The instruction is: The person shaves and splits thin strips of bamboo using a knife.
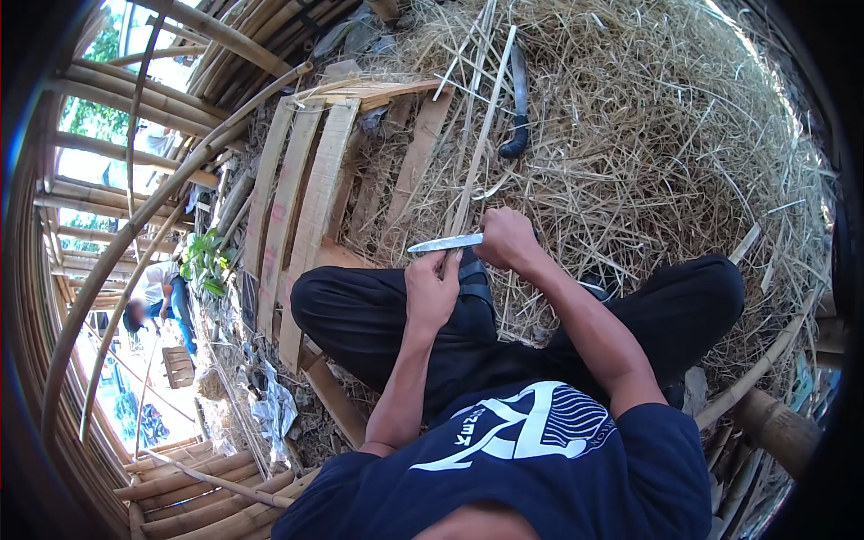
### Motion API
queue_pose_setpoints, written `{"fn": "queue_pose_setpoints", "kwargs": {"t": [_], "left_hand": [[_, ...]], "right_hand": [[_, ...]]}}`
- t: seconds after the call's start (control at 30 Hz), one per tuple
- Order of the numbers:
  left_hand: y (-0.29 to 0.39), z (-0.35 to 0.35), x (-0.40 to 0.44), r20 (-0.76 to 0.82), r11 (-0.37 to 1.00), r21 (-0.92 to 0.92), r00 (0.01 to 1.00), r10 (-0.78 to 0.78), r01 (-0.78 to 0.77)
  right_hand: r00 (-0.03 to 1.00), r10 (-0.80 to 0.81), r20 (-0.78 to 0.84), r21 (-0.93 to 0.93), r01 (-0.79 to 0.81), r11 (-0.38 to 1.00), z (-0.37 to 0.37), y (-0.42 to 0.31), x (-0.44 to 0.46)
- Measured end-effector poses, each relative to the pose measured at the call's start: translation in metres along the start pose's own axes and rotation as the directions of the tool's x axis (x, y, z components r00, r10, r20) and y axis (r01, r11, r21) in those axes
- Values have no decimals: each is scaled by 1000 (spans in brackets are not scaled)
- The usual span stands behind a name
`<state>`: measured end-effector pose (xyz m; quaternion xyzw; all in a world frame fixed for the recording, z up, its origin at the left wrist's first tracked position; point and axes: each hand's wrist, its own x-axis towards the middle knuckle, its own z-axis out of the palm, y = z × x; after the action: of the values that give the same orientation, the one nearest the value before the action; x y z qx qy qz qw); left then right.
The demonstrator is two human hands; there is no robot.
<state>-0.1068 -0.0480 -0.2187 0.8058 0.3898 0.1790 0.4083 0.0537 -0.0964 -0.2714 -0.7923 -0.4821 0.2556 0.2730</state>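
Wooden pallet, machete, straw beyond the knife

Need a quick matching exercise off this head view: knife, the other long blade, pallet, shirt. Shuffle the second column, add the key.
Column 1
1. Knife
2. Long blade with black handle
3. Wooden pallet
4. Shirt

Column 2
A. By the left knee
B. Dark blue with white print
C. Gripped in the right hand
D. Lying on the dry straw

Pairs: 1-C, 2-D, 3-A, 4-B
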Motion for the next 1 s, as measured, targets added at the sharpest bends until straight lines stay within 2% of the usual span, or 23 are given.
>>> {"fn": "queue_pose_setpoints", "kwargs": {"t": [0.1, 0.17, 0.23, 0.33, 0.47, 0.53, 0.57, 0.6, 0.67, 0.73, 0.8, 0.83, 0.87, 0.93, 1.0], "left_hand": [[3, 2, -4, -30, 1000, -9, 999, -12, 11], [3, 5, -5, -44, 999, -29, 999, -15, 13], [-1, 7, -5, -11, 986, -134, 995, -99, 97], [4, 7, -6, 44, 976, -183, 993, -108, 114], [15, 6, -4, 66, 973, -162, 986, -154, 163], [20, -2, -9, 34, 988, -106, 994, -107, 110], [27, -10, -25, 59, 973, -167, 987, -149, 157], [27, -13, -42, 65, 938, -281, 980, -191, 201], [19, -31, -53, 130, 879, -340, 942, -309, 335], [21, -38, -39, 160, 853, -377, 932, -325, 362], [29, -38, -20, 212, 822, -421, 922, -323, 384], [35, -39, -13, 258, 764, -503, 914, -313, 403], [38, -40, -9, 301, 701, -576, 906, -296, 421], [35, -39, -1, 302, 714, -576, 915, -266, 398], [34, -38, 5, 270, 708, -596, 925, -267, 378]], "right_hand": [[1000, -1, -30, -32, 0, 999, 2, 5, 2], [992, -15, -126, -27, 12, 1000, 2, 13, 8], [990, -14, -143, -70, 4, 998, -3, 15, 11], [986, -17, -163, -81, 4, 997, 0, 21, 8], [989, 34, -147, -59, -43, 997, -5, 28, 18], [962, 199, -188, -72, -216, 974, -12, 44, 24], [813, 485, -322, 242, -425, 872, -7, 109, 47], [655, 677, -336, 432, -532, 729, -57, 133, 42], [641, 604, -474, 354, -489, 797, -104, 116, 37], [802, 487, -346, 386, -352, 853, -117, 71, 40], [897, 313, -311, 340, -203, 918, -79, 38, 31], [936, 274, -222, 352, -186, 917, -71, 16, 17], [964, 231, -132, 367, -169, 915, -65, -2, 4], [992, 39, -116, 250, -9, 968, -44, -10, 0], [995, -3, -95, 217, 24, 976, -32, -14, -5]]}}
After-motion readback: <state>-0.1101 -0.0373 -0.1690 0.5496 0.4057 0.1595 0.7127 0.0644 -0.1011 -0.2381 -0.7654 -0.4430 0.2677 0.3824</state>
